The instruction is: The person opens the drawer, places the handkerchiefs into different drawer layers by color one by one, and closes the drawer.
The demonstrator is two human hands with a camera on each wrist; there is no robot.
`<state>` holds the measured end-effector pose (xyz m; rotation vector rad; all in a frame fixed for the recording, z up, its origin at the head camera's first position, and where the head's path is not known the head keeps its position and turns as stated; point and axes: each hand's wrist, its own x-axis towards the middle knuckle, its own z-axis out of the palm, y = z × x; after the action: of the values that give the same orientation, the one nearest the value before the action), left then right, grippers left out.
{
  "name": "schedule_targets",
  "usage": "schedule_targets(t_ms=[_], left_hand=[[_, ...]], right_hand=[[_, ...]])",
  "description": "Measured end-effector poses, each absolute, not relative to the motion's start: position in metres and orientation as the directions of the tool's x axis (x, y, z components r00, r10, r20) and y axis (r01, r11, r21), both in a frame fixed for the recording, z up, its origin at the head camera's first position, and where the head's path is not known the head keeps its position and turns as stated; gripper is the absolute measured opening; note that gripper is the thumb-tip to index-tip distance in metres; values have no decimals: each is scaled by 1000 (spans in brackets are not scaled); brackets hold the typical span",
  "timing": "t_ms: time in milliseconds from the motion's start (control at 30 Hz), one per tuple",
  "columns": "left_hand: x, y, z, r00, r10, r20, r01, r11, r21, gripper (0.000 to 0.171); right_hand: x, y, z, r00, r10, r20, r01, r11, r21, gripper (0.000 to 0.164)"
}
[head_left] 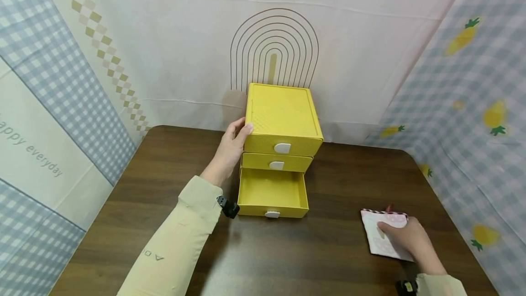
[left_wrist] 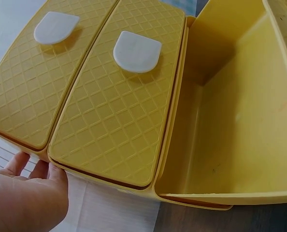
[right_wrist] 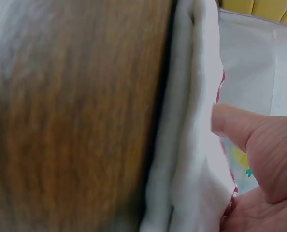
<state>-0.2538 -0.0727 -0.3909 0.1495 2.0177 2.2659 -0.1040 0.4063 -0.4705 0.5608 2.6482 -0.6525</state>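
Note:
A yellow drawer cabinet [head_left: 283, 108] stands on the table; its bottom drawer [head_left: 271, 188] is pulled out and bare inside, with the two above closed. My left hand [head_left: 230, 150] rests against the cabinet's left side, thumb at the top edge. In the left wrist view, its fingertips [left_wrist: 39, 169] touch the side wall near the upper drawers. Out to the right, my right hand [head_left: 411, 239] pinches a folded cloth [head_left: 380, 241], white and pink with a checked border. The thumb [right_wrist: 230, 123] lies on the cloth's face; the other fingers are mostly hidden.
White tabs, such as the bottom one [head_left: 272, 214], serve as drawer handles. The brown wooden table [head_left: 328, 250] reaches a printed cloth backdrop [head_left: 185, 58] behind the cabinet. Checked fabric with a fruit print [head_left: 464, 118] hangs along the right side.

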Motion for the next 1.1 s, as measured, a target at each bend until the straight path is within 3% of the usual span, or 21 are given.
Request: schedule_targets(t_ms=[233, 467, 633, 833, 1100], left_hand=[[-252, -73, -389, -991, 137, 1, -15, -114, 993, 65], [-253, -73, -391, -992, 128, 5, -9, -109, 994, 69], [-254, -73, -393, -992, 126, 8, -5, -100, 995, 71], [-254, -73, -394, -991, 130, 13, 0, -100, 995, 73], [-254, -71, -394, -992, 128, 14, 0, -104, 995, 71]], right_hand=[[-106, 399, -470, -903, 215, -372, 364, 843, -397, 106], [-107, 379, -450, -923, 195, -331, 351, 781, -517, 96], [-105, 357, -431, -958, 187, -219, 283, 751, -596, 85], [-104, 328, -411, -985, 173, -21, 140, 714, -686, 59], [-110, 296, -393, -983, 179, 37, 91, 655, -750, 53]])
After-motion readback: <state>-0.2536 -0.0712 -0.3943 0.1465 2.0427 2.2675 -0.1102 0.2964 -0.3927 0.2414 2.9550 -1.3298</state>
